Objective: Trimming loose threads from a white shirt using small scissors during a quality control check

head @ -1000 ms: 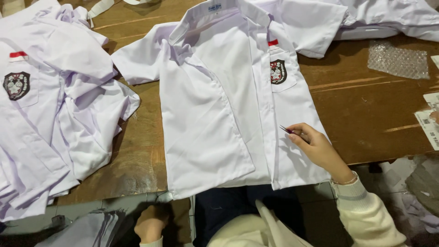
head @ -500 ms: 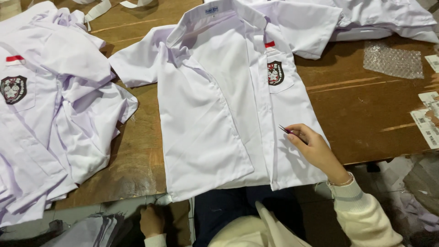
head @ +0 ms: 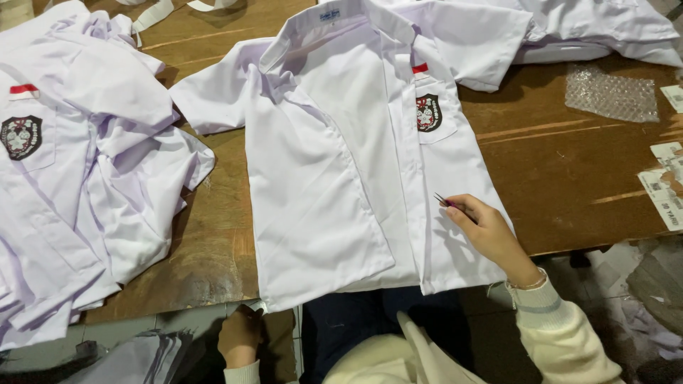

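Observation:
A white short-sleeved shirt (head: 334, 178) lies front up on the wooden table (head: 569, 171), with a dark crest and a red strip on its chest pocket (head: 429, 112). My right hand (head: 487, 231) rests on the shirt's lower right front and pinches a small pair of snips (head: 445, 202), tips pointing up-left toward the button placket. My left hand (head: 240, 336) is below the table edge, fingers curled, touching the shirt's lower left hem corner; whether it grips the hem is unclear.
A heap of similar white shirts (head: 78, 163) fills the left side, more (head: 590, 28) lie top right. A piece of bubble wrap (head: 612, 94) and paper tags (head: 665, 186) sit at the right. Stacked grey fabric (head: 142, 355) lies below left.
Both hands and the shirt stay almost where they were; only the camera shifts slightly.

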